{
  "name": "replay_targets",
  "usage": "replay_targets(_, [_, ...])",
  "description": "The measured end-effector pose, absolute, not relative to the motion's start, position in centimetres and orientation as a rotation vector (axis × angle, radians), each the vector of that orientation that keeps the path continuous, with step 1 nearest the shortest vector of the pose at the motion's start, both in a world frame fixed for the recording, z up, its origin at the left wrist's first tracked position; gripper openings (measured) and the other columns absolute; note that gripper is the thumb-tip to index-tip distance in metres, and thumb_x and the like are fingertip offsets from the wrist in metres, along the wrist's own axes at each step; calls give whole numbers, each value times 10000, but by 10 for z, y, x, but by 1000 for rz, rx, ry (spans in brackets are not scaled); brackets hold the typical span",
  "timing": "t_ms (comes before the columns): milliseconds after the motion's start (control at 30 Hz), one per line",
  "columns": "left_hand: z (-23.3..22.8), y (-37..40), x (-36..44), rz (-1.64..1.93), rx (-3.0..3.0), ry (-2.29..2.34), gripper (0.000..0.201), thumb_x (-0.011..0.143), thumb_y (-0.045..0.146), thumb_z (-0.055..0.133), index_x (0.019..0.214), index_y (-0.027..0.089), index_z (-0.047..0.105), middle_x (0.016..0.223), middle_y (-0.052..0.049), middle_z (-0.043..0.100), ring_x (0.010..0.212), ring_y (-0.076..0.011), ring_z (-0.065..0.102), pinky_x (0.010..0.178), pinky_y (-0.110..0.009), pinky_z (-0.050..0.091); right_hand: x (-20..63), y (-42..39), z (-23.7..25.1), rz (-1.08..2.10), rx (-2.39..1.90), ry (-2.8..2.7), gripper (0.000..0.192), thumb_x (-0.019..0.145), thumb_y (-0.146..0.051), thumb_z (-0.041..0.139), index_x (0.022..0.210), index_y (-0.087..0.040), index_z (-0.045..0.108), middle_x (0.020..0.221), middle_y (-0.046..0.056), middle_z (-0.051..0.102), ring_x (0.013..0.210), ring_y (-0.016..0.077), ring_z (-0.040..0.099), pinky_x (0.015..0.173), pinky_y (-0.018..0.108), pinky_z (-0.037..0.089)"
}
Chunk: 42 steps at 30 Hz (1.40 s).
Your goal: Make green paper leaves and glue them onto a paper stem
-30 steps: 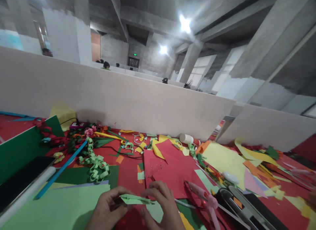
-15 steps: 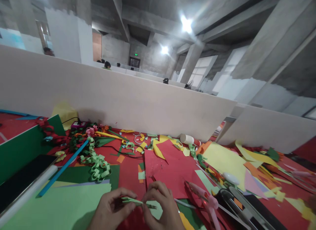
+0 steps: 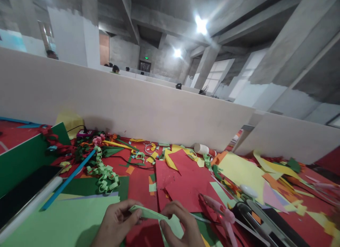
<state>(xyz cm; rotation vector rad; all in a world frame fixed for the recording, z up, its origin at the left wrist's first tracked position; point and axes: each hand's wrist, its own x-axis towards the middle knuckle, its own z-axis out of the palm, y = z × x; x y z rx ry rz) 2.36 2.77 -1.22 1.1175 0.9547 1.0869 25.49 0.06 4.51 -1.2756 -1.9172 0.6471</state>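
- Left hand [image 3: 115, 224] pinching one end of a folded light-green paper strip [image 3: 148, 213].
- Right hand [image 3: 182, 227] gripping its other end, low over the red tabletop [image 3: 138, 185].
- Pink scissors [image 3: 221, 213] just right.

green strip [image 3: 148, 213]: matt paper | scissors [image 3: 221, 215]: glossy pink plastic

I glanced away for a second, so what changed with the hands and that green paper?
Both hands sank slightly. The left hand and right hand still pinch the light green folded strip, now tilted down to the right. The pink scissors and paper chain stayed put.
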Motion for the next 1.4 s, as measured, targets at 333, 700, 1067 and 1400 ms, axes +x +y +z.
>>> replay_targets(333, [-6, 24, 25, 1115, 1079, 890, 489, 774, 635, 809, 910, 165, 803, 793, -77, 796, 775, -246, 752, 774, -333, 624, 256, 1, 33, 746, -1205, -1753, 116, 931, -337, 674, 877, -249, 728, 788, -5, 679, 741, 174, 617, 706, 257, 432])
replay_targets(700, [-2, 19, 27, 1040, 985, 721, 409, 815, 564, 823, 932, 176, 772, 887, -69, 792, 885, -250, 765, 842, -341, 614, 245, 1, -5, 915, -1133, -1304, 329, 817, -577, 774, 813, -249, 767, 736, 17, 675, 667, 171, 554, 645, 274, 414])
replay_targets(1067, [-11, 17, 27, 1083, 1215, 810, 353, 853, 530, 788, 961, 194, 806, 900, -77, 776, 833, -229, 715, 774, -288, 584, 221, -5, 8, 858, -1089, -1257, 321, 813, -568, 793, 767, -251, 782, 691, 7, 653, 633, 153, 544, 617, 256, 419])
replay_targets(1400, [-16, 19, 27, 1085, 1208, 869, 366, 826, 563, 793, 875, 202, 824, 847, -75, 797, 801, -234, 726, 752, -287, 590, 224, -2, 1, 844, -1146, -1299, 416, 814, -640, 752, 779, -225, 770, 707, 20, 664, 663, 174, 560, 636, 278, 428])
